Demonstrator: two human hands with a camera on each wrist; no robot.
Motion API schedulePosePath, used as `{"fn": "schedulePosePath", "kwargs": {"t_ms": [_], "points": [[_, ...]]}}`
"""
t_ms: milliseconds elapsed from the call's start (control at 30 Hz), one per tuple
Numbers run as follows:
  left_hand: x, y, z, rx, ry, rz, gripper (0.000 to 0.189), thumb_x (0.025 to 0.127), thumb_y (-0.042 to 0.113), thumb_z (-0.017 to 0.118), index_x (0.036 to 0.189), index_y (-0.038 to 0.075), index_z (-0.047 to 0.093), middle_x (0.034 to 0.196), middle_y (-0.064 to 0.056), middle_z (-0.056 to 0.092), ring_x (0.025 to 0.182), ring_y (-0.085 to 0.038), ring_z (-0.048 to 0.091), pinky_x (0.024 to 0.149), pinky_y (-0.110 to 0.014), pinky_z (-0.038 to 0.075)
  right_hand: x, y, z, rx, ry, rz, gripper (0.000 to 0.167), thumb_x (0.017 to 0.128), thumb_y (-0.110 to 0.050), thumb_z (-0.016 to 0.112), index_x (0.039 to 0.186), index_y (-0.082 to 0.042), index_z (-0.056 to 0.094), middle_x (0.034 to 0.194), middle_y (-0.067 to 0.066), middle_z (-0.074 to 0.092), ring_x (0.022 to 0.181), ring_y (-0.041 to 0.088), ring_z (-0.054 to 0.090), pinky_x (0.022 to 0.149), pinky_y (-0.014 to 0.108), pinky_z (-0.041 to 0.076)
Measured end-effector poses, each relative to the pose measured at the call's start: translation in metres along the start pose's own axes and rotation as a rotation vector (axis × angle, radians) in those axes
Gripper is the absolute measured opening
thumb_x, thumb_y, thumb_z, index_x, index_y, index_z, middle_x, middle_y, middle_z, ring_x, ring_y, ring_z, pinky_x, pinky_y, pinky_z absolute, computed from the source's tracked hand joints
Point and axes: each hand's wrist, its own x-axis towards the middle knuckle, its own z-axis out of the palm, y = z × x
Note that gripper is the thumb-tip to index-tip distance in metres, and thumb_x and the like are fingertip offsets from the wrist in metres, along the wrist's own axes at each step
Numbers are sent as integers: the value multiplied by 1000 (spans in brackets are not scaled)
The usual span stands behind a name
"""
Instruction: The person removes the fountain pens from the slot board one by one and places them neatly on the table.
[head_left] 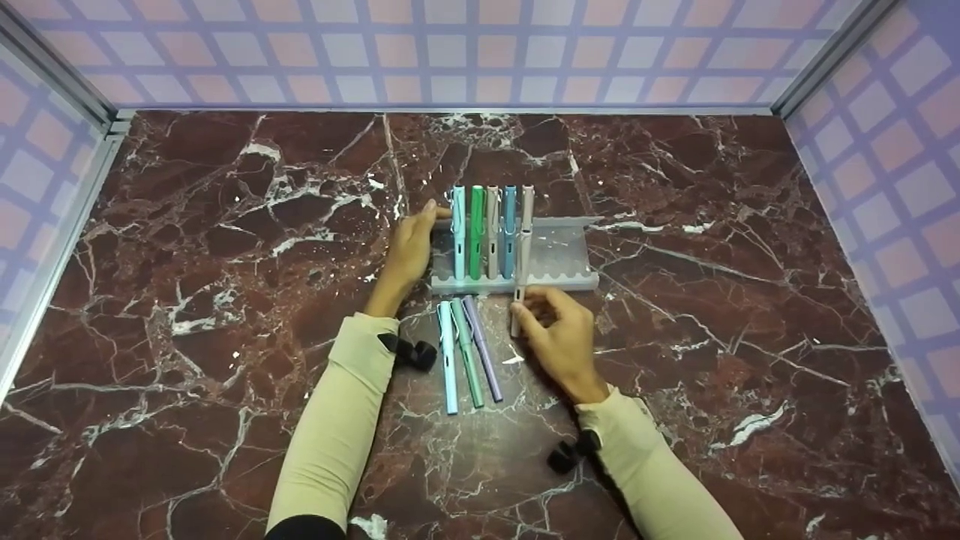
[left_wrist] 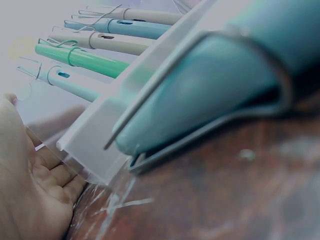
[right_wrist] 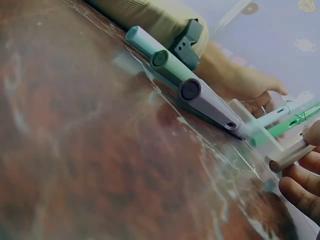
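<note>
My right hand point(head_left: 561, 330) pinches the lower end of a pinkish-beige pen point(head_left: 526, 251) between thumb and fingers. The pen's capped upper part lies over a clear pen stand point(head_left: 564, 259) with a scalloped front edge. To its left, light blue point(head_left: 459, 232), green point(head_left: 477, 232), grey-beige point(head_left: 493, 232) and blue pens point(head_left: 510, 232) lean in a row on the stand, caps up. At the stand's left end, my left hand point(head_left: 411, 246) holds the side edge; in the left wrist view, its curled fingers point(left_wrist: 62, 175) show partly through the clear panel.
In front of the stand lie three pens on the marbled table: light blue point(head_left: 448, 360), green point(head_left: 467, 360) and purple point(head_left: 484, 352). The light blue cap point(left_wrist: 200, 95) looms close in the left wrist view. Checkered panels point(head_left: 480, 52) border the table's back and sides.
</note>
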Motion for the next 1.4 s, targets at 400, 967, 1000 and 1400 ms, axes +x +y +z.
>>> {"fn": "schedulePosePath", "kwargs": {"t_ms": [400,967,1000,1400], "points": [[0,0,1,10,6,7,50,109,23,31,112,-8,69,105,-24,71,92,-29,66,83,-30,51,-9,-3,-6,28,-27,47,15,85,-7,79,97,0,72,81,9,72,63,16,65,55,23,55],[0,-2,1,-27,-16,-18,51,110,27,29,115,-8,67,100,-26,69,82,-22,65,77,-30,54,-56,-29,-14,14,-56,65,15,79,9,78,91,8,69,76,13,72,61,16,65,55,24,56],[0,-2,1,-27,-19,-23,52,110,27,29,116,-8,67,100,-26,69,81,-22,65,76,-30,54,-54,-34,-14,16,-54,70,15,78,10,78,90,9,69,76,14,71,61,16,65,54,24,56],[0,0,1,-12,-20,-34,52,110,29,29,117,-6,67,101,-25,70,80,-24,65,73,-30,55,-53,-21,-11,-3,-133,154,13,82,-3,80,91,1,73,77,6,72,63,11,63,57,23,56]]}}
